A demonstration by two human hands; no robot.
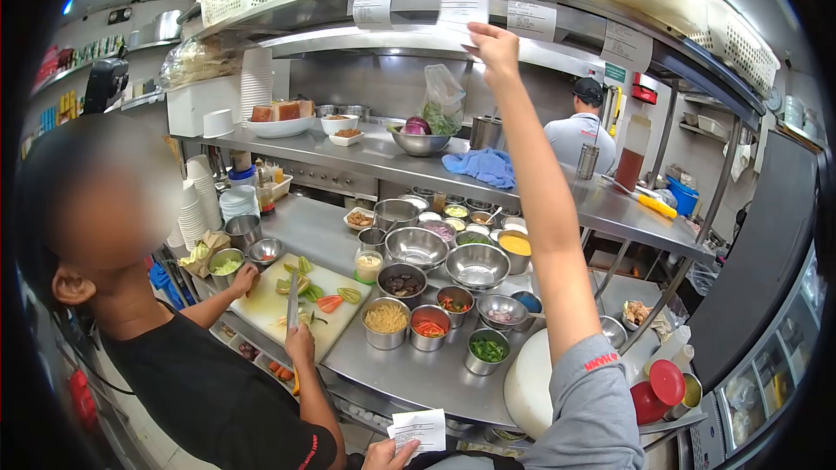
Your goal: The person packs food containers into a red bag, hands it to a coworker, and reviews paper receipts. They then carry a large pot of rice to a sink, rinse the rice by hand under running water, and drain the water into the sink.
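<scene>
Overhead, our slip [461, 14] sits at the far rail [578, 26], probably light, limp and best held by its lower edge; our right hand [495, 50] has fingertips touching its corner, pinching or not we cannot tell. Our left hand [386, 456] pinches papers [420, 428] near us. Tickets [373, 11] flank the slip; at left, a co-worker [187, 383] holds a knife [293, 300].

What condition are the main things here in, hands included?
Left hand: closed on a printed slip.
Right hand: raised, fingers at a shelf-edge slip; grip unclear.
Co-worker's knife: held, blade pointing up.
Cutting board: bearing cut vegetables.
Pot of chopped greens: uncovered.
Steel mixing bowl: empty.
Blue cloth: crumpled.
</scene>
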